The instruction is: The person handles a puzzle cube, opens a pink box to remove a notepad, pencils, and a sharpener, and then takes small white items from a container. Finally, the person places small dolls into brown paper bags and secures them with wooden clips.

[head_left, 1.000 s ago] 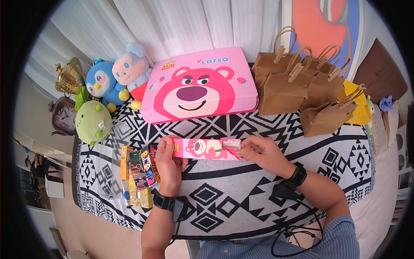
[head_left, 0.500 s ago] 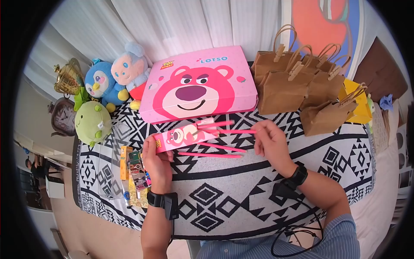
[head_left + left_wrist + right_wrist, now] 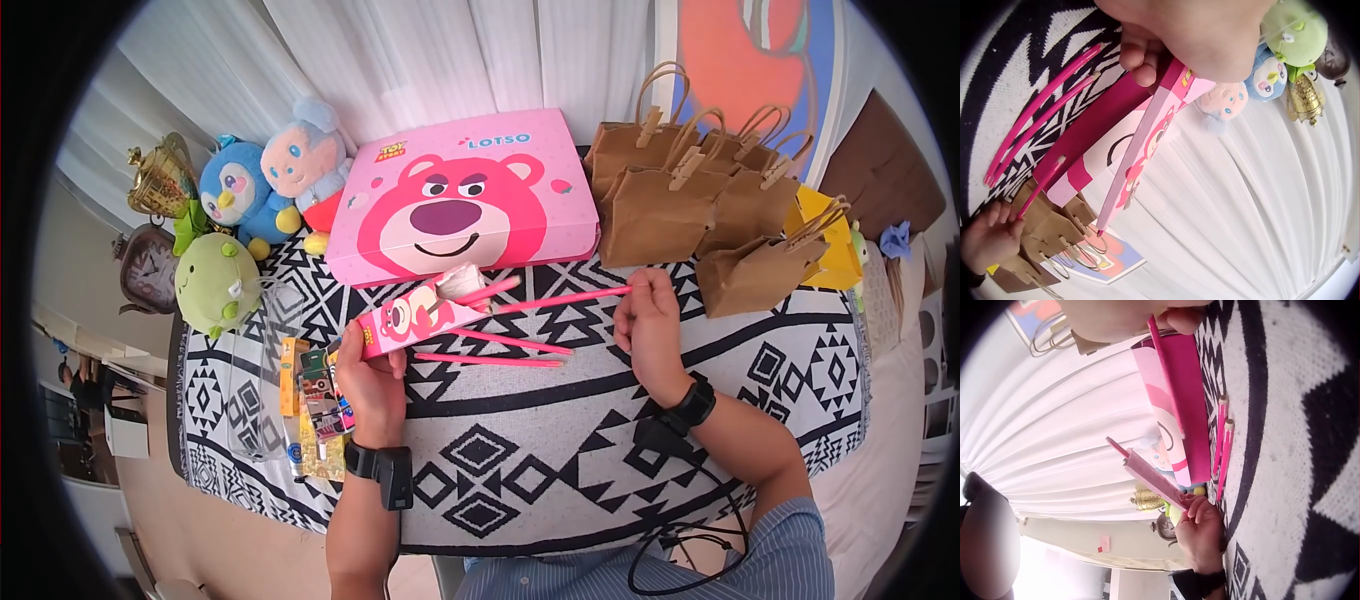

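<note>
My left hand [image 3: 372,385] grips the lower end of a slim pink pencil box [image 3: 400,318] printed with a bear, tilted up to the right. From its open upper end sticks a pink pencil [image 3: 492,291], beside a raised pale flap. Off to the right, my right hand [image 3: 655,340] pinches another pink pencil [image 3: 570,298] by one end; in the right wrist view this held pencil [image 3: 1169,381] is apart from the box. Two more pink pencils [image 3: 515,343] lie on the patterned cloth below the box, side by side in the left wrist view.
A large pink bear gift box [image 3: 460,200] stands behind the hands. Several brown paper bags [image 3: 655,215] are at the right, a yellow bag [image 3: 835,255] behind them. Plush toys [image 3: 235,200] and a gold trophy [image 3: 160,180] stand at the left, small colourful packs [image 3: 320,400] by the left wrist.
Both hands were at the level pencil box; then two pencils came to lie on the cloth. The left hand tilted the box, and the right hand moved right with a pencil, now out of the box.
</note>
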The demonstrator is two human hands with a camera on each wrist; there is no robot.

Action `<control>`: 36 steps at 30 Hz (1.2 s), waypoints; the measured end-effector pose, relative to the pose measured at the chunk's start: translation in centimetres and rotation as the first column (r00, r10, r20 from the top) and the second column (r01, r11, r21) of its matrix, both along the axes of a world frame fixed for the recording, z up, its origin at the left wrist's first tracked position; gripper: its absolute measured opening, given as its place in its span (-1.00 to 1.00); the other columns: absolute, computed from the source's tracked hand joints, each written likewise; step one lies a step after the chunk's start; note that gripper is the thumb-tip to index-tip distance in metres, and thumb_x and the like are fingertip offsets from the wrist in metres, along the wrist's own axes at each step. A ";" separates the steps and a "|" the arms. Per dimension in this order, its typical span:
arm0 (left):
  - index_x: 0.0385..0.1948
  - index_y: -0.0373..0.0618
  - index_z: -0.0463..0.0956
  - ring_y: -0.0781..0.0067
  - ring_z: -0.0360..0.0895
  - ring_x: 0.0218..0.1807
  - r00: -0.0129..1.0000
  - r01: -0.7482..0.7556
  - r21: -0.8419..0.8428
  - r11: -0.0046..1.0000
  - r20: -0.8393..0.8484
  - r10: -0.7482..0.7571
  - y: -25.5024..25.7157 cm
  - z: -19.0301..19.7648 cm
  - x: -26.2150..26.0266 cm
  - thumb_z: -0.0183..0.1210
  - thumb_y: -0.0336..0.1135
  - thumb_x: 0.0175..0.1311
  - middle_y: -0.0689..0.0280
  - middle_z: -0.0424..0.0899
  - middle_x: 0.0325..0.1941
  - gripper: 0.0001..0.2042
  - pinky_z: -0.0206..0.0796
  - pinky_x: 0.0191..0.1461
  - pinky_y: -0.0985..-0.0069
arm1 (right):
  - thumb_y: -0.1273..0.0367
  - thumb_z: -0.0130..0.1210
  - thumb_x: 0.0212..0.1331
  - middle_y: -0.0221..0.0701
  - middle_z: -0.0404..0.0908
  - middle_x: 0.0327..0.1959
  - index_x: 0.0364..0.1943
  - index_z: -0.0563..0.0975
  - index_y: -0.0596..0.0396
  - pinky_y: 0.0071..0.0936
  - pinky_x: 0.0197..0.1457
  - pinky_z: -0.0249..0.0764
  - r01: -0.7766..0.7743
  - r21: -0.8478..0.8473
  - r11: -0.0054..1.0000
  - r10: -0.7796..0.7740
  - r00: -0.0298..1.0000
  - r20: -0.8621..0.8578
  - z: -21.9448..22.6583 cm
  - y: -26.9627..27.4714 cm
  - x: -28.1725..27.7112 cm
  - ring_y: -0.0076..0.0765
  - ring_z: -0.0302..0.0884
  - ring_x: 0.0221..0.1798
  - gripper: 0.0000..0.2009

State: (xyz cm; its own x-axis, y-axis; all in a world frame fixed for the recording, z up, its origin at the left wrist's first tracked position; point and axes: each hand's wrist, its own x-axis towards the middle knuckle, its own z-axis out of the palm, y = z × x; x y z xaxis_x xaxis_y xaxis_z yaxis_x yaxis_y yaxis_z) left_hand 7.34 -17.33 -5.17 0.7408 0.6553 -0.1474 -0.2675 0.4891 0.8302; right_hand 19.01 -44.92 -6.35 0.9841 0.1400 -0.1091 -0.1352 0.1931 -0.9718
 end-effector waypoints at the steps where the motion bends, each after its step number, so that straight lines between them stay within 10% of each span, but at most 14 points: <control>1: -0.23 -0.23 0.42 0.49 0.34 -0.69 1.000 0.000 0.000 1.000 0.000 0.000 -0.1 0.0 0.0 -0.23 -0.19 0.47 0.25 0.57 -0.46 -0.69 0.08 -0.65 0.60 | 0.25 -0.24 0.45 -0.50 0.27 -0.69 -0.22 0.30 0.03 -0.67 -0.76 0.05 0.000 0.000 1.000 0.000 1.000 0.000 0.1 0.0 -0.1 -0.68 0.15 -0.73 -0.82; 7: -0.24 -0.23 0.43 0.49 0.35 -0.69 1.000 0.014 0.044 0.999 0.006 -0.014 0.1 -0.3 0.0 -0.23 -0.20 0.47 0.25 0.57 -0.47 -0.69 0.07 -0.65 0.60 | 0.37 -0.08 0.37 -0.50 0.42 -0.53 -0.22 0.46 0.09 -0.71 -0.57 0.19 -0.306 -0.080 0.949 0.312 0.947 0.081 0.5 0.3 -0.6 -0.72 0.25 -0.58 -0.88; 9: -0.24 -0.22 0.42 0.51 0.36 -0.68 1.000 0.016 0.056 0.998 -0.005 -0.016 0.2 -0.4 0.0 -0.21 -0.19 0.46 0.27 0.56 -0.48 -0.70 0.08 -0.65 0.61 | 0.45 0.02 0.28 -0.53 0.46 -0.46 -0.17 0.54 0.12 -0.76 -0.46 0.23 -0.381 -0.346 0.857 0.475 0.845 0.245 0.3 0.6 -0.8 -0.73 0.30 -0.51 -0.88; 20: -0.19 -0.14 0.37 0.62 0.38 -0.65 0.988 0.154 0.216 0.964 -0.046 -0.147 -1.6 0.3 -0.1 -0.14 -0.17 0.47 0.34 0.53 -0.47 -0.77 0.15 -0.65 0.69 | 0.41 0.11 0.25 -0.47 0.59 -0.35 -0.17 0.53 0.21 -0.75 -0.35 0.34 -0.530 -0.171 0.831 0.552 0.825 0.123 1.6 0.4 -1.3 -0.75 0.42 -0.37 -0.84; 36: -0.01 -0.23 0.37 0.51 0.54 -0.53 0.955 0.286 0.305 0.908 -0.018 -0.295 -3.8 1.3 -0.3 0.02 -0.27 0.40 0.20 0.63 -0.25 -0.73 0.41 -0.45 0.60 | 0.33 0.20 0.19 -0.48 0.54 -0.52 -0.23 0.52 0.19 -0.68 -0.44 0.35 -0.578 -0.374 0.725 0.654 0.748 0.114 1.5 0.6 -1.4 -0.69 0.48 -0.48 -0.79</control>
